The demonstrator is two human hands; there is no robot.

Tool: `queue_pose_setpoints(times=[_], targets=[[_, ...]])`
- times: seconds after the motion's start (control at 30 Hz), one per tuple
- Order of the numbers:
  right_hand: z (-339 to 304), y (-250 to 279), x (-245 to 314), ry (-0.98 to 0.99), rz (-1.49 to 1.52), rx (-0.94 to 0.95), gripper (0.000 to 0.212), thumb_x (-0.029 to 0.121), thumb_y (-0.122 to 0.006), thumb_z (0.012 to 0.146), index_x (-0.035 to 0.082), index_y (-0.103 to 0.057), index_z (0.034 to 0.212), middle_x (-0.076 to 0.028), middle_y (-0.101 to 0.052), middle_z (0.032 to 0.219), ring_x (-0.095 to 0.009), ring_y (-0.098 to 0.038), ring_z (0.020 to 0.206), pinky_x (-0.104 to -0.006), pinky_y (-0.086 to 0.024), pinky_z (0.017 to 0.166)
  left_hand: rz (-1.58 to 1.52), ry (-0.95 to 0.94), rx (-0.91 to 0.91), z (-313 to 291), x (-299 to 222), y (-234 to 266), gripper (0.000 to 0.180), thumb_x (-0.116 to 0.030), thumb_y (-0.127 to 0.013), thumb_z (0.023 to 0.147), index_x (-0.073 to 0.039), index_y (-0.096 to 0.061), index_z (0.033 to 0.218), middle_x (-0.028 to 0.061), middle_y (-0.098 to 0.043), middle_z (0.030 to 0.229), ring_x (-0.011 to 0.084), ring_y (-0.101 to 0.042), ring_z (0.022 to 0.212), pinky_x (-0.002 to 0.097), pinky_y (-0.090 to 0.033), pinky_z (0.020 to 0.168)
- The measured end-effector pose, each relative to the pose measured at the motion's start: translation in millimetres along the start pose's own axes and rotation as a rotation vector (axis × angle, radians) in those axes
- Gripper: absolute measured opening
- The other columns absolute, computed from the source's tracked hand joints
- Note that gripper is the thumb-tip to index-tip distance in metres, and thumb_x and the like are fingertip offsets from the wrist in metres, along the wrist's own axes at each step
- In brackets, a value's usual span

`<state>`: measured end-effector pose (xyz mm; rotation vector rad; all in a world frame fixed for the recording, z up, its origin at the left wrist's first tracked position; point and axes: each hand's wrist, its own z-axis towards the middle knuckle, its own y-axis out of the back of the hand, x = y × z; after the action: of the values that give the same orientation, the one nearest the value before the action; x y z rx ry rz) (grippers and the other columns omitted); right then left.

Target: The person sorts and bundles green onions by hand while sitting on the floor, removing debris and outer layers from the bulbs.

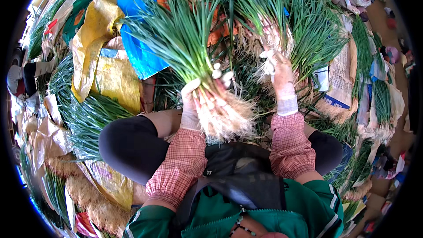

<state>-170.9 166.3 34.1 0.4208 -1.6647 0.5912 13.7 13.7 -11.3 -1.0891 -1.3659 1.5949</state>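
Slantwise, the left hand's (pixel 190 96) onion bunch (pixel 194 57) points leaves up-left.

I am wearing a green jacket (pixel 273 219), white stripes (pixel 332 194) running along its sleeves, with red checked oversleeves (pixel 181 163), pale cuffs (pixel 287 106) showing at my wrists, a dark apron (pixel 240 172), black knee coverings (pixel 132 150) and a beaded necklace (pixel 239 223).

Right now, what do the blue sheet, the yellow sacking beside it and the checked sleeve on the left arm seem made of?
Blue sheet: probably smooth plastic, given its bright, even colour and slight sheen.
Yellow sacking: likely woven plastic, semi-glossy, with crisp creases and highlights.
Checked sleeve: apparently matte woven cloth, softly gathered; I can't tell the fibre.
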Motion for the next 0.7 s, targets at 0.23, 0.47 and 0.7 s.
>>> queue_pose_setpoints(times=[0.23, 0.47, 0.7], targets=[[-11, -31, -47, -0.151, -0.786, 0.182, 0.044, 0.048, -0.056, 0.089, 0.005, -0.059, 0.081, -0.003, -0.061, 0.069, -0.016, -0.055, 0.060, -0.0313, -0.048, 0.062, 0.129, 0.076, -0.204, 0, 3, 10, 0.046, -0.010, -0.061, 0.077, 0.008, -0.051, 0.119, 0.0220, -0.062, 0.108, 0.0340, -0.063, 0.096, 0.0447, -0.050, 0.089], [22, -75, -81, 0.291, -0.819, 0.027, 0.011, 0.016, -0.060, 0.086, 0.006, -0.061, 0.089, -0.012, -0.063, 0.074, -0.027, -0.060, 0.061, -0.0348, -0.048, 0.059, 0.351, 0.166, -0.265, 0, -2, 28, 0.042, -0.009, -0.063, 0.078, 0.005, -0.056, 0.116, 0.0153, -0.065, 0.105, 0.0279, -0.064, 0.093, 0.0379, -0.050, 0.088], [0, -71, -102, -0.498, 0.197, -0.009, 0.019, 0.011, -0.052, 0.091, -0.002, -0.064, 0.096, -0.006, -0.064, 0.079, -0.012, -0.053, 0.060, -0.0256, -0.042, 0.049, 0.359, 0.143, -0.279, -5, 3, 49, 0.049, -0.009, -0.065, 0.074, 0.005, -0.051, 0.119, 0.0187, -0.064, 0.100, 0.0359, -0.062, 0.091, 0.0485, -0.052, 0.083]])
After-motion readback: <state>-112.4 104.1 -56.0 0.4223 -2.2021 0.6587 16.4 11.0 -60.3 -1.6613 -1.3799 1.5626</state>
